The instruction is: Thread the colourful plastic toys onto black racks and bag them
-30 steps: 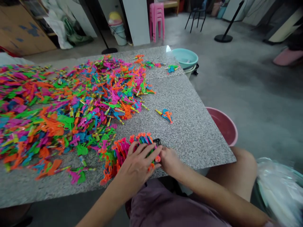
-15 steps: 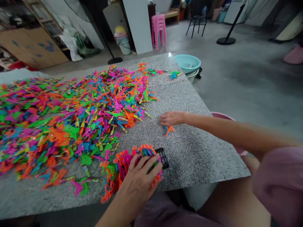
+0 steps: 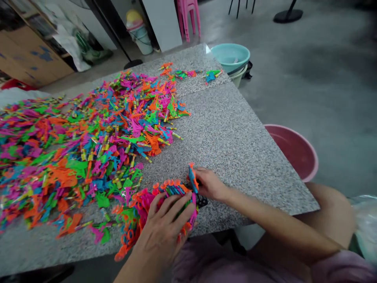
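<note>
My left hand [image 3: 169, 218] is curved over a packed row of bright plastic toys [image 3: 144, 204], its fingers pressed across their tops and side. The toys stand close together, with round orange ends along the far edge. At the row's right end, my right hand [image 3: 210, 184] pinches a blue-and-orange plastic toy [image 3: 193, 177], held upright. Its fingertips are partly hidden behind the toy. Part of a black lattice tray [image 3: 202, 201] shows just below my right hand; the rest is covered by the row.
A large loose pile of similar toys [image 3: 97, 137], some gun-shaped, covers the left of the speckled stone table [image 3: 232, 129]. A few lie near the far corner. Beyond the right edge stand a pink basin [image 3: 294, 153] and a turquoise basin [image 3: 231, 55].
My right hand has drawn back from the table's middle to the row's right end, bringing the blue-and-orange toy upright. My left hand stays on the row. The view has tipped downward.
</note>
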